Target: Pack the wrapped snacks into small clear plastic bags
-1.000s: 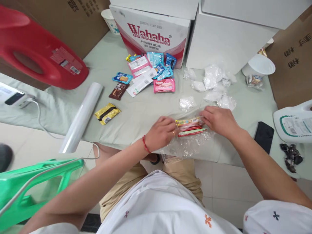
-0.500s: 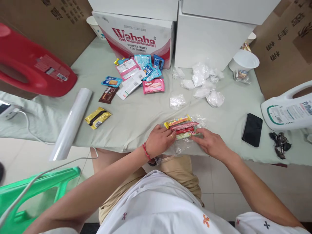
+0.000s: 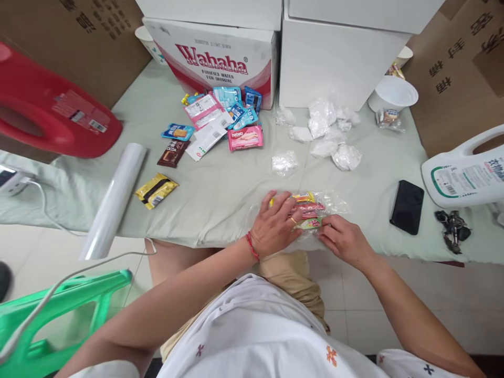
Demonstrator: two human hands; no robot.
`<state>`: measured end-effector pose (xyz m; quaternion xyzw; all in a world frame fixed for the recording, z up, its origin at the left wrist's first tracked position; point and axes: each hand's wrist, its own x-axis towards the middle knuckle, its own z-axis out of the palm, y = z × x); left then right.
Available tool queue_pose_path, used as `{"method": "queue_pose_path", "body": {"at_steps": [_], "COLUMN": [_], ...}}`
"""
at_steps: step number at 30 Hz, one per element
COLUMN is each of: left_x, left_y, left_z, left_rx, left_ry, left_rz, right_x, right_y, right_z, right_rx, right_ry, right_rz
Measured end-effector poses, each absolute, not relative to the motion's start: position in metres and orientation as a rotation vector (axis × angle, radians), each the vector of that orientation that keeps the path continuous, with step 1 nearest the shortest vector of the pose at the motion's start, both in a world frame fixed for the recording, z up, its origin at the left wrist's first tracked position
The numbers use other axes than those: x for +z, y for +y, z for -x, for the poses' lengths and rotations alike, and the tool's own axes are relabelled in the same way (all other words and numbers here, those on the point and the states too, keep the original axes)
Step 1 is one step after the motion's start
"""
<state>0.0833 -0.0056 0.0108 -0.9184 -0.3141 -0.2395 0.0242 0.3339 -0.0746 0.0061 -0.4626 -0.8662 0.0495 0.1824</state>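
- While the left hand (image 3: 275,223) rests with loosely spread fingers across the left part of the snack bars (image 3: 309,211), the right hand (image 3: 346,241) has its fingers curled at their right end; whether it pinches anything I cannot tell.
- The snack bars lie side by side on clear plastic film (image 3: 334,202) near the front edge of the worktop (image 3: 212,199).
- Beyond them sits a flat clear packet (image 3: 285,163), with crumpled white bundles (image 3: 325,123) farther back.
- Left of these, a pink nabati packet (image 3: 245,138) lies beside other wrapped snacks (image 3: 208,137).
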Motion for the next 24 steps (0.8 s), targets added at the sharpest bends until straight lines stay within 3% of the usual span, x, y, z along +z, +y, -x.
{"method": "queue_pose_path", "body": {"at_steps": [6,16,24], "left_x": [0.004,0.007,0.008], "left_y": [0.004,0.001,0.002], "left_z": [-0.096,-0.094,-0.091], "left_rx": [-0.473,-0.434,-0.376], "left_ry": [-1.089,-1.276,-1.334], "left_rz": [2.973,3.002,3.004], "right_x": [0.003,0.008,0.008], "right_y": [-0.085,-0.101,-0.071], "right_z": [-0.339,-0.347,-0.351], "right_rx": [0.140,0.349,-0.013], "right_ry": [-2.452,-2.337,-2.661], "right_rz": [1.309,1.349,1.457]}}
